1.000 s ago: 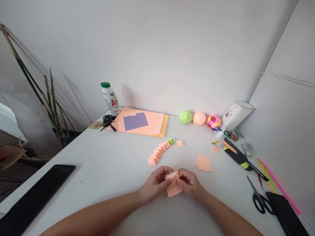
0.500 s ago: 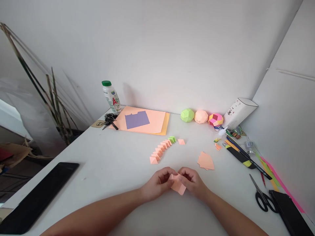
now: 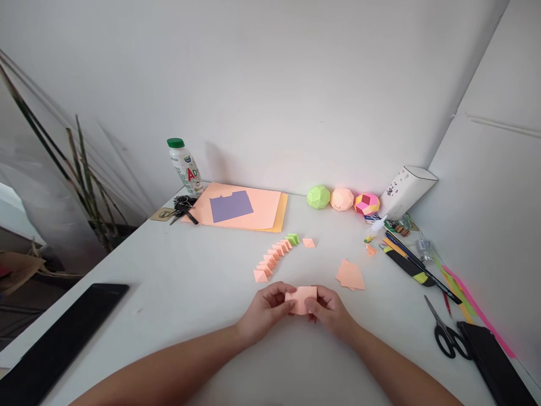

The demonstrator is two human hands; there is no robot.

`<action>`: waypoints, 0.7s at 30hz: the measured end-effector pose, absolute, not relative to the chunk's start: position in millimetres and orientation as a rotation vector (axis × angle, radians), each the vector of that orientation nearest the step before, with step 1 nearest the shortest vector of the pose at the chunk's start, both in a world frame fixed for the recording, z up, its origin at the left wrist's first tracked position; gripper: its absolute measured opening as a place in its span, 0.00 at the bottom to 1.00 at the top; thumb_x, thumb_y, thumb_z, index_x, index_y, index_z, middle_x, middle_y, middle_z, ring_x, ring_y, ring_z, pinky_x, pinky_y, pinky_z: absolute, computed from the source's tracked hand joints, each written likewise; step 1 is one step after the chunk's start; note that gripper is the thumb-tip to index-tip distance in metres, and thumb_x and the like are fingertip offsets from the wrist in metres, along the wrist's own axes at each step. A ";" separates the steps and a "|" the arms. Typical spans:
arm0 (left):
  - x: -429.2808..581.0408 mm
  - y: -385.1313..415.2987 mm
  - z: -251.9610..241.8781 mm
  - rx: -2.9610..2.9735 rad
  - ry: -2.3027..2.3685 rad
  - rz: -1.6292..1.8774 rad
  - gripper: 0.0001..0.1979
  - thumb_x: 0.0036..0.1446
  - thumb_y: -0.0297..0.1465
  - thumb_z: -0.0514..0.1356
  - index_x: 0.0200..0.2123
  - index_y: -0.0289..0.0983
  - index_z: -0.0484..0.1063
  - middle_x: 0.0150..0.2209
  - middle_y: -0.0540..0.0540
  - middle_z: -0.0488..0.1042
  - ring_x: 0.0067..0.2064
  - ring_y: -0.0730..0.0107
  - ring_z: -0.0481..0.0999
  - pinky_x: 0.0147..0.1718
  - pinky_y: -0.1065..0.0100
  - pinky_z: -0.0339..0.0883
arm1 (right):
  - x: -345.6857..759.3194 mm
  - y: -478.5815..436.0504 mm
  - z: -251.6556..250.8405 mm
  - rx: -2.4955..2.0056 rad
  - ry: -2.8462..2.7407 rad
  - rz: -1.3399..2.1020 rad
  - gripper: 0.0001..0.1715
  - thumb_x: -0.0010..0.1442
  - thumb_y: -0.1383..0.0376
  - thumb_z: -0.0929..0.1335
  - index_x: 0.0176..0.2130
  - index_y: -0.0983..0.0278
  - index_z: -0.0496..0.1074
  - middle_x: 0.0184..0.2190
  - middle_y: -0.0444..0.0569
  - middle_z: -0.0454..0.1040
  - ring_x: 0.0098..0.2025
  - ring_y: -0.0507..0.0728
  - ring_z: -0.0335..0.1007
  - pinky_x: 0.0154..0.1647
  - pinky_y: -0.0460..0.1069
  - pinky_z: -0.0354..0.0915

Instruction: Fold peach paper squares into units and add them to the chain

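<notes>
Between my two hands is a small peach sheet of paper, held up above the table with its broad side facing me. My left hand pinches its left edge, thumb in front. My right hand grips the right side, its thumb pressed on the lower right part; the fingers behind the paper are mostly hidden. Just beyond my hands runs a curved row of folded peach paper pieces, ending in green folded pieces. A single folded peach piece lies beside that end. Loose peach sheets are stacked to the right.
Large peach sheets lie at the back with a purple paper piece on top. Faceted paper balls line the wall. Scissors, a cutter and a black case lie right; a black flat device lies left.
The paper has turned from a slanted, creased position to nearly level, its broad side now facing me. My hands have shifted slightly around it. The whole view has moved a little.
</notes>
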State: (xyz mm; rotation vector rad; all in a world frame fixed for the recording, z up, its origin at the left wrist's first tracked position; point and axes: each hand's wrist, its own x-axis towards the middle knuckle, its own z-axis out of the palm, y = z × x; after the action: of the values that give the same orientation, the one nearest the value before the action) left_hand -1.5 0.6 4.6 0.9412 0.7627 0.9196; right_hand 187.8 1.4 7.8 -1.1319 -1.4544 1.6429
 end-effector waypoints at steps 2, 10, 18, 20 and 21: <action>-1.9 -0.9 2.2 0.928 0.742 0.881 0.14 0.49 0.36 0.65 0.34 0.38 0.65 0.25 0.54 0.67 0.25 0.75 0.69 0.26 0.71 0.64 | 188.3 1.5 8.3 -1.109 -1.451 1.632 0.17 0.57 0.52 0.67 0.30 0.64 0.67 0.22 0.43 0.66 0.24 0.51 0.62 0.26 0.47 0.60; -1.7 -5.7 -0.4 1.154 0.571 0.772 0.10 0.56 0.35 0.59 0.38 0.39 0.62 0.30 0.51 0.67 0.31 0.74 0.68 0.29 0.72 0.61 | 187.9 3.1 7.2 -1.081 -1.557 1.634 0.20 0.55 0.53 0.68 0.23 0.64 0.62 0.21 0.40 0.60 0.22 0.49 0.55 0.23 0.45 0.54; -2.3 -2.4 -5.3 1.203 0.693 0.947 0.11 0.57 0.35 0.58 0.45 0.42 0.68 0.36 0.48 0.63 0.36 0.70 0.68 0.35 0.67 0.65 | 186.0 1.4 6.0 -1.088 -1.583 1.610 0.15 0.55 0.56 0.69 0.29 0.65 0.67 0.25 0.43 0.64 0.25 0.50 0.58 0.25 0.45 0.56; -1.6 -2.4 -2.3 1.187 0.672 0.931 0.11 0.57 0.34 0.58 0.45 0.42 0.68 0.36 0.49 0.64 0.36 0.70 0.68 0.34 0.68 0.64 | 186.4 2.0 4.6 -1.104 -1.586 1.575 0.15 0.57 0.56 0.68 0.28 0.65 0.66 0.24 0.43 0.63 0.25 0.50 0.58 0.24 0.45 0.55; -1.1 -2.5 0.1 1.183 0.651 0.912 0.11 0.57 0.34 0.58 0.44 0.42 0.68 0.35 0.48 0.64 0.36 0.70 0.69 0.34 0.67 0.64 | 186.7 2.3 3.7 -1.105 -1.589 1.563 0.15 0.57 0.57 0.68 0.28 0.65 0.66 0.24 0.43 0.64 0.24 0.50 0.58 0.24 0.45 0.56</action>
State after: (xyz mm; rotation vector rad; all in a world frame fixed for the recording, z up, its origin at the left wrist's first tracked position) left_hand -1.1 -2.5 0.1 1.1834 0.6509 0.9120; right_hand 186.7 2.3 3.7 -1.1052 -1.5888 1.5633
